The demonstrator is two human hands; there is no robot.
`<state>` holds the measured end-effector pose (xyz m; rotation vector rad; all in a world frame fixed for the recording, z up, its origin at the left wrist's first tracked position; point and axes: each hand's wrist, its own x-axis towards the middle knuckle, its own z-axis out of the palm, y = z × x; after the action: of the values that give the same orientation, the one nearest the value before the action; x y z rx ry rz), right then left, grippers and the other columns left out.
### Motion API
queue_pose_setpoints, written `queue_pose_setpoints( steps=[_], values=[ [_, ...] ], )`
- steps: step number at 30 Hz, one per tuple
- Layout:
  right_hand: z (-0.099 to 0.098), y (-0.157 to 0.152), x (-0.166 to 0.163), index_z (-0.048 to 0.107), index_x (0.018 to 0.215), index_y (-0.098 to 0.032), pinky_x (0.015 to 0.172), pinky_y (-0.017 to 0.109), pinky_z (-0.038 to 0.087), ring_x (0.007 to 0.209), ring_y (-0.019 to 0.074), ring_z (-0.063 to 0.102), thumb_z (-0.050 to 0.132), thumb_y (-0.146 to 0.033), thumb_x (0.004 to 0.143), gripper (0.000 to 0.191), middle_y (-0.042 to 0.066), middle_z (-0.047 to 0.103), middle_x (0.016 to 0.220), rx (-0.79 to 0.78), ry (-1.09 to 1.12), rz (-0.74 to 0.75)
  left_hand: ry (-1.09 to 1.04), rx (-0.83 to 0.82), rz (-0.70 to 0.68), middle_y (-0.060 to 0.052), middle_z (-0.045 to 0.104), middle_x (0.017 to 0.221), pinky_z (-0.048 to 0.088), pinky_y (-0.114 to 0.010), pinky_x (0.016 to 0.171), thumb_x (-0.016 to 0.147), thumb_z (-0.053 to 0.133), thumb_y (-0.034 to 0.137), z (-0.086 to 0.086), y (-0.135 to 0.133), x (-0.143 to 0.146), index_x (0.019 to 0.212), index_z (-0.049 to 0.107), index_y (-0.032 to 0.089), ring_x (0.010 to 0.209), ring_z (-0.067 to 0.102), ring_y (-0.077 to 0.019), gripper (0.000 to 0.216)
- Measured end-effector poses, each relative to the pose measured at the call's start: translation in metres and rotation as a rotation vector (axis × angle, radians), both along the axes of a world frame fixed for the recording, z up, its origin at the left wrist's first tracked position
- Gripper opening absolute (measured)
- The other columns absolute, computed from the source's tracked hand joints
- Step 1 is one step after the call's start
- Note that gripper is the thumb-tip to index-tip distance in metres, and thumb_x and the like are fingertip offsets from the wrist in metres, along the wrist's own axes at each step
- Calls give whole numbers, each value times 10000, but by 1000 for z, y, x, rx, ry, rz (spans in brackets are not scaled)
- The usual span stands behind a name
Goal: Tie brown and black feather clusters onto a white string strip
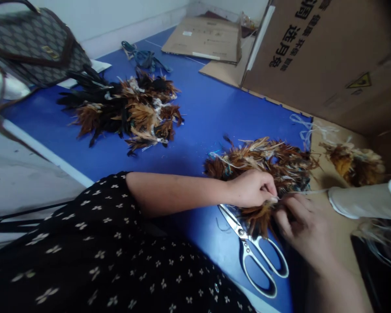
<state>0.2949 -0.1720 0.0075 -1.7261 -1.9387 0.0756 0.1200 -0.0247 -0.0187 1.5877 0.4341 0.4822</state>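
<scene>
My left hand (252, 188) is closed, pinching the bound end of a small bundle of brown feathers (257, 217). Close against it, my right hand (299, 217) has its fingers curled at the same bound end, where a thin white string (308, 191) runs off to the right; its fingertips are partly hidden. Just below the hands lie silver scissors (247, 239) on the blue table (195, 117), their blades partly under the feathers. A larger heap of brown feathers (263, 152) spreads out beyond my hands.
Several tied feather bunches (143, 113), black and brown, lie at the left. A patterned handbag (35, 48) stands at the far left. Cardboard (205, 39) lies at the back, with a large carton (313, 56) at right. A pale roll (361, 201) and more feathers (355, 163) lie at right.
</scene>
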Motion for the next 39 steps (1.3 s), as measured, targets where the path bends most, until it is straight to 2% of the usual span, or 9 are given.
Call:
queue_pose_setpoints(
  steps=[8, 12, 16, 20, 22, 25, 28, 32, 39],
  values=[
    [21, -12, -11, 632, 908, -251, 656, 280, 520, 716, 148, 643, 608, -328, 1077, 188, 3, 671, 826, -32, 173, -98, 30, 16, -15, 7, 736, 780, 506, -241, 702, 870, 799, 126, -6, -4, -4, 854, 752, 159, 723, 654, -106, 60],
    [24, -12, -1, 680, 896, -248, 670, 282, 531, 728, 152, 656, 657, -324, 1081, 202, 8, 698, 833, 9, 260, -130, -22, -86, 13, 10, 718, 786, 526, -248, 714, 863, 846, 144, -10, -2, -1, 845, 732, 151, 734, 648, -98, 115],
    [15, -10, 11, 797, 899, -259, 755, 313, 619, 820, 196, 764, 738, -379, 1041, 195, 32, 806, 906, -9, 291, -88, -119, -300, -5, 37, 676, 755, 528, -247, 669, 801, 928, 156, -14, 3, 3, 845, 688, 146, 671, 612, -71, 244],
    [0, -11, 13, 832, 1264, -274, 967, 401, 673, 1120, 265, 813, 768, -487, 1016, 333, 80, 849, 1254, -26, 274, -173, -185, -399, -33, 27, 678, 768, 534, -259, 633, 781, 975, 261, -14, 5, 4, 872, 677, 142, 660, 616, -72, 333],
    [-5, -10, 12, 789, 1380, -265, 889, 381, 682, 1051, 246, 817, 776, -481, 1017, 423, 95, 836, 1300, -31, 282, -189, -198, -407, -49, 21, 686, 781, 533, -254, 645, 769, 984, 269, -14, 5, 3, 874, 682, 139, 678, 618, -69, 345],
    [-8, -7, 10, 830, 1237, -259, 864, 362, 672, 940, 212, 802, 787, -410, 1021, 268, 71, 849, 1153, 19, 283, -127, -186, -411, -70, 11, 697, 799, 523, -246, 650, 800, 957, 250, -13, 4, 2, 905, 702, 132, 696, 620, -68, 300],
    [-3, -4, 8, 847, 1066, -275, 897, 356, 661, 923, 198, 792, 790, -345, 1020, 101, 33, 839, 1035, 67, 282, -88, -143, -386, -28, 4, 714, 821, 525, -236, 681, 815, 930, 166, -11, 4, 2, 974, 706, 129, 716, 645, -65, 277],
    [8, -5, 2, 841, 1106, -292, 851, 327, 654, 916, 184, 779, 806, -222, 995, 136, 17, 824, 1030, 122, 257, 9, -158, -281, -28, 26, 702, 798, 535, -246, 743, 781, 921, 67, -10, 4, 1, 915, 673, 145, 730, 650, -65, 293],
    [14, -8, -12, 804, 1091, -272, 748, 302, 610, 841, 165, 745, 811, -123, 966, 195, 21, 769, 995, 196, 193, 28, -81, 28, -76, -65, 825, 967, 601, -301, 908, 930, 801, 180, -7, 0, -5, 987, 828, 140, 896, 738, -136, 74]
  ],
)
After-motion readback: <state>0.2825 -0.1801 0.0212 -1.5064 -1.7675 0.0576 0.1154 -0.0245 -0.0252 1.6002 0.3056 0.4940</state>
